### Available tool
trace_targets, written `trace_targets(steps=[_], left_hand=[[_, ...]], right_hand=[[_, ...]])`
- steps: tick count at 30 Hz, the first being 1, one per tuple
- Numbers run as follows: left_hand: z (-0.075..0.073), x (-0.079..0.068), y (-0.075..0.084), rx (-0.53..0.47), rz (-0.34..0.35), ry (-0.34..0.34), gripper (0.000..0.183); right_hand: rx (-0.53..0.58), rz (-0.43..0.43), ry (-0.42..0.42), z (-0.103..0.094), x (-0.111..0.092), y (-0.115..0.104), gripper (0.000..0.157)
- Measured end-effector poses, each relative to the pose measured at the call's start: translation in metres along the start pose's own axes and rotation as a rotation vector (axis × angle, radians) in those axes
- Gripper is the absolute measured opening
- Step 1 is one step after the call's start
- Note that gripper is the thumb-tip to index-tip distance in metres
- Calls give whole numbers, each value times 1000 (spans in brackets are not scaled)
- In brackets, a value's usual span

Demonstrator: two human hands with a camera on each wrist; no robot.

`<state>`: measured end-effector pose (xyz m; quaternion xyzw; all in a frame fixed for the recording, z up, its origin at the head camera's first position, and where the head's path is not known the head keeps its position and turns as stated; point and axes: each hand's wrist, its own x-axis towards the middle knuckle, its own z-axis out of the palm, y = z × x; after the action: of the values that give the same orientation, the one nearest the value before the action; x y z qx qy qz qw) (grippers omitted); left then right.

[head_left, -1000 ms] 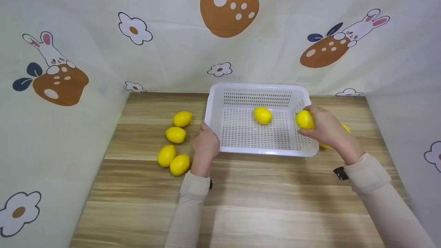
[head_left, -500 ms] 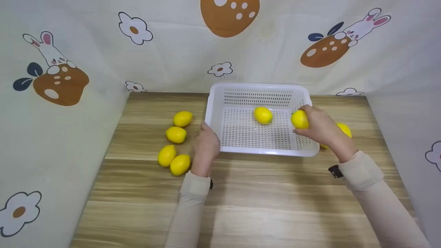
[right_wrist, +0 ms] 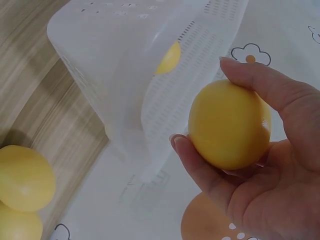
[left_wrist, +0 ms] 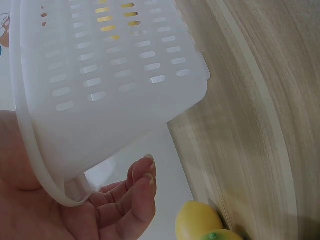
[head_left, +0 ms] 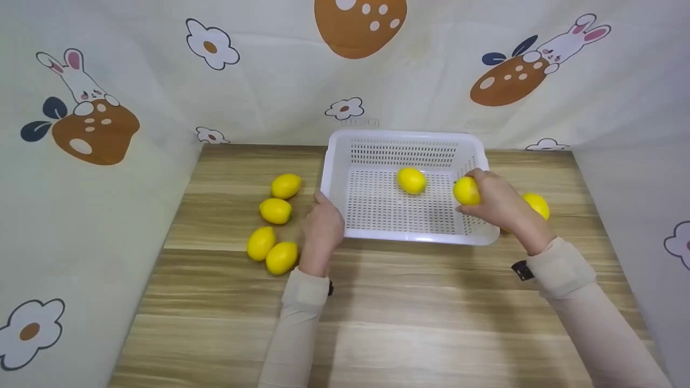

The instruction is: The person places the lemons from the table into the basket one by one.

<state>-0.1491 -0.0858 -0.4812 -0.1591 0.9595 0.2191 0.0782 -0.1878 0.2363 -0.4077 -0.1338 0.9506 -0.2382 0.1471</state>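
- Plainly, the right hand (head_left: pixel 498 196) pinched a lemon (head_left: pixel 466 191) between thumb and fingertips, the thumb on one side and the fingers on the other.
- That lemon was over the right end of the white basket (head_left: pixel 409 237); how high it sat against the rim, I couldn't tell.
- The left hand (head_left: pixel 323 221) gripped the basket's left side by the near corner, the rim running between the base of the thumb and the curled fingers.
- A second lemon (head_left: pixel 411 180) lay on the slotted floor of the basket, right of the middle, and its yellow showed through the slots in the left wrist view.
- Four loose lemons lay on the wooden table (head_left: pixel 409 323) to the left of the basket: a far one (head_left: pixel 285 186) with another (head_left: pixel 275 210) just nearer, then two (head_left: pixel 261 243) (head_left: pixel 281 257) side by side close to the left wrist.
- On the basket's right, one lemon (head_left: pixel 537 206) was partly covered by the right wrist, and a further lemon (right_wrist: pixel 20 226) showed next to it in the right wrist view.
- Both arms wore pale sleeves (head_left: pixel 566 269), with a bit of black gear (head_left: pixel 522 270) at the right cuff.
- Behind the table hung a pale cloth (head_left: pixel 269 102) printed with rabbits, flowers and spotted brown shapes.
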Motion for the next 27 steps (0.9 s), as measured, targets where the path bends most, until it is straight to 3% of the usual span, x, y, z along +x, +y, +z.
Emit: trace_targets(steps=[11,27], left_hand=[[-2,-1,0,-3,3,0,48],[-2,1,0,-29,-25,-66,58]], right_hand=[[4,-14,-3,-2,-2,-1,73],[14,4,13,-3,-8,4,73]])
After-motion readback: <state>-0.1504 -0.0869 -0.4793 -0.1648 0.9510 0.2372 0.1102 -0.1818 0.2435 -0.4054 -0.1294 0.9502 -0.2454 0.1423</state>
